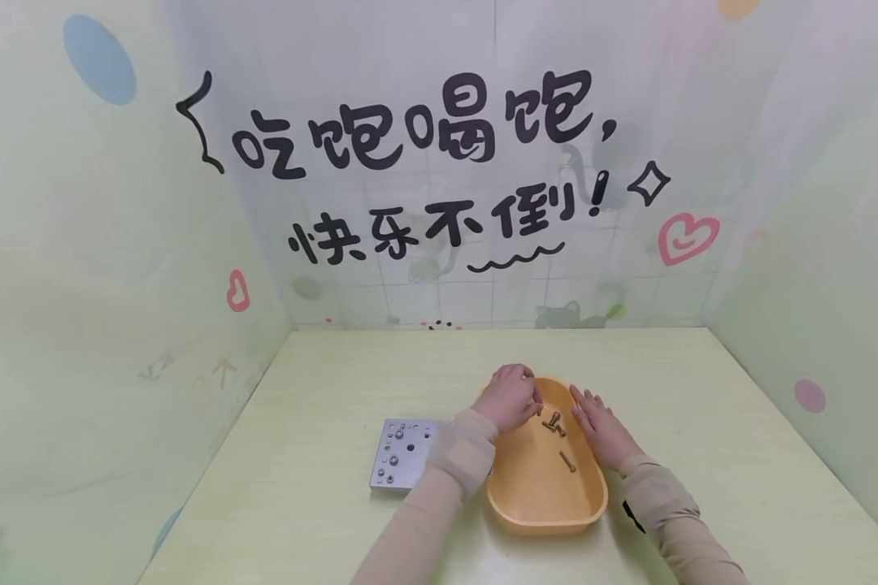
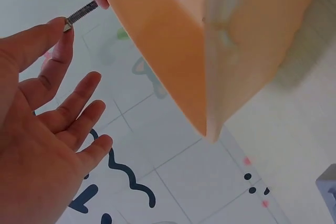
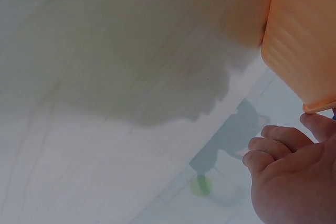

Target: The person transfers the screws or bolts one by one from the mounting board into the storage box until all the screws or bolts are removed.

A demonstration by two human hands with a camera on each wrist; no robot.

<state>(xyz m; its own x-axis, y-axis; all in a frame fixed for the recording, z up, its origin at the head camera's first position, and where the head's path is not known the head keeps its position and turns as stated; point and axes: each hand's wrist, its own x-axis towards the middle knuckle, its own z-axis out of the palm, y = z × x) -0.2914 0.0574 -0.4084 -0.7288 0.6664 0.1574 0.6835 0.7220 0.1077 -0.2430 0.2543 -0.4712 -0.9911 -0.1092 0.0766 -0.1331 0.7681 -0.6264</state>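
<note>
My left hand [image 1: 510, 396] is over the far left part of an orange plastic tray [image 1: 534, 487]. In the left wrist view, its thumb and index finger pinch a small bolt [image 2: 83, 13] by the head, threaded shank outward, while the other fingers spread loosely. My right hand [image 1: 606, 426] holds the tray's far right rim, with a fingertip touching the lip from outside in the right wrist view; its thumb is hidden there. Several loose bolts [image 1: 554, 422] lie in the tray, with one bolt [image 1: 567, 461] apart from the others.
A silver metal plate [image 1: 413, 471] with holes and several bolts set in it lies left of the tray, partly covered by the left forearm. The pale table [image 1: 322, 382] ends at a printed back wall [image 1: 439, 292], with walls at both sides.
</note>
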